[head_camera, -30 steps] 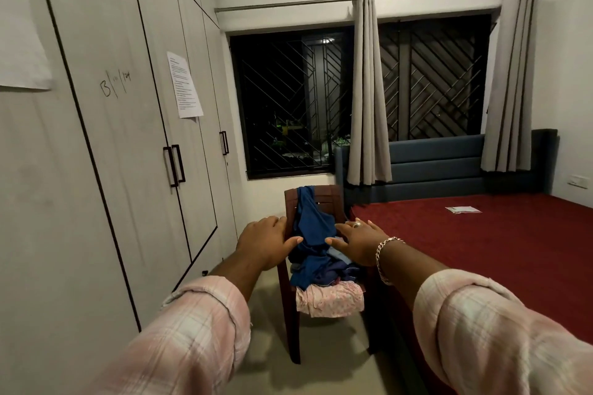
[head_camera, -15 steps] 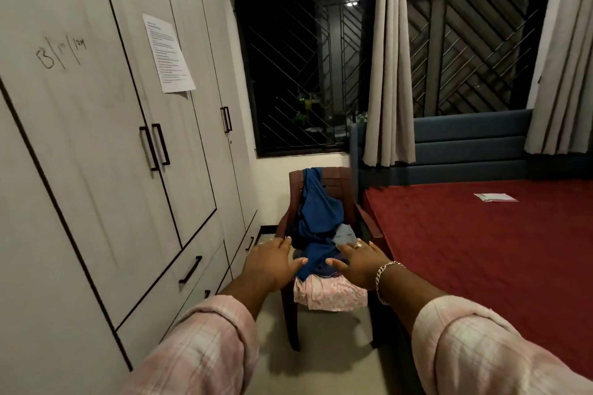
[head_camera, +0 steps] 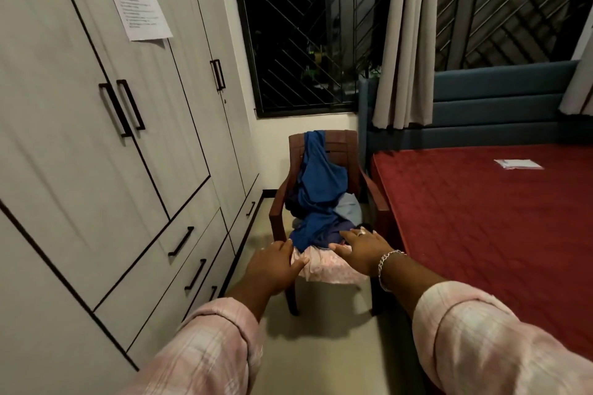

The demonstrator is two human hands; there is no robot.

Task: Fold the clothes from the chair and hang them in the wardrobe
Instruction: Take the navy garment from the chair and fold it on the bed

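Head view looks down a narrow strip of pale floor (head_camera: 321,356) between a tall grey laminate wardrobe (head_camera: 96,154) on the left and a bed with a quilted red cover (head_camera: 481,218) on the right. At the far end of that strip stands a dark brown wooden armchair (head_camera: 340,144) heaped with clothes: a long royal-blue garment (head_camera: 316,183) draped from the backrest down onto the seat, a pale blue folded-looking piece (head_camera: 348,208) beside it, and a pink speckled cloth (head_camera: 324,269) hanging over the seat's near edge.

Both arms in pink checked sleeves reach toward the heap. The left hand (head_camera: 272,268) and the right hand (head_camera: 362,252), which wears a ring and a chain bracelet, have their fingers spread and relaxed, grasping nothing; whether they already touch the cloth cannot be told.

The step in hand looks like picking up the first garment. It would go best by taking the blue piece on top alone, gripping it near the backrest where it hangs, so the layers below stay put. All the fabrics look soft and limp and will sag and tangle; lifting high and shaking out should find the seams for folding. The wardrobe doors, with slim black bar handles (head_camera: 123,109), are closed and need opening later.
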